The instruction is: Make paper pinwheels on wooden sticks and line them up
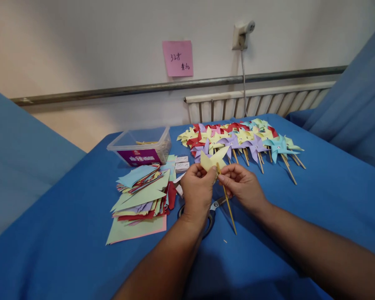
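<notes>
Straight ahead and below me, my left hand (199,189) pinches a pale yellow paper pinwheel (218,157) between thumb and fingers, its points fanning upward. The top end of a thin yellowish stick (229,211) lies against the paper by my left thumb; the rest slants down toward me. My right hand (244,185) has its fingers curled, thumb and fingertips at the stick just below its top; I cannot tell whether they grip it.

Partly hidden beneath my left hand, dark-handled scissors (218,203) lie on a blue cloth (268,250). To the left is a stack of coloured paper (140,198), with a clear plastic box (125,146) of sticks behind it. Beyond my hands, at the right, many pinwheels (256,146) in purple, red, yellow and turquoise lie heaped. A pink note (178,58) hangs on the wall (112,41).
</notes>
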Tool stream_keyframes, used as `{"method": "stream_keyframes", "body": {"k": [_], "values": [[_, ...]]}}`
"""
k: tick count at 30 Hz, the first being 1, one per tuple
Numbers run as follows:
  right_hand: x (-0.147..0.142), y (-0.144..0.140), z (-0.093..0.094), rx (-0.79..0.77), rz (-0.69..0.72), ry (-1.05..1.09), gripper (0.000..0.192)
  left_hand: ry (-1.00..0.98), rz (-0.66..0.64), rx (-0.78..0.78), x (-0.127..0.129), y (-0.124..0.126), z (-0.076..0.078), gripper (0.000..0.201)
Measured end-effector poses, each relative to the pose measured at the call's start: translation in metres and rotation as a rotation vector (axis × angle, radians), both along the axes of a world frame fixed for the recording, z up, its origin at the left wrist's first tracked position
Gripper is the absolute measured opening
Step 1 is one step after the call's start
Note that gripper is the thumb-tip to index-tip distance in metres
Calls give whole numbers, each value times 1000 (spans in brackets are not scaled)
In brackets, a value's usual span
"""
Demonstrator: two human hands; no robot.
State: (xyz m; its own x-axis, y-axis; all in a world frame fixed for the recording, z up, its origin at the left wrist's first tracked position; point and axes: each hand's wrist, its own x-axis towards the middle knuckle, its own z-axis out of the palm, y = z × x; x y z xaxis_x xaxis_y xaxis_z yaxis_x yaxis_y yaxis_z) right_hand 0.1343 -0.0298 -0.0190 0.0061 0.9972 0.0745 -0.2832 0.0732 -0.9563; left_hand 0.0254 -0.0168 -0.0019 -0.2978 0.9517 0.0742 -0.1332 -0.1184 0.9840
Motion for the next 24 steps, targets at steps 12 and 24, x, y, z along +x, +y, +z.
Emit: {"method": "stream_keyframes", "body": {"k": [12, 24], "values": [[-1, 1, 0, -6, 2, -8, 35, 0, -8, 6, 0, 1, -1, 20], [0, 1, 3, -17, 27, -37, 31, 15, -16, 0, -1, 1, -2, 20]]}}
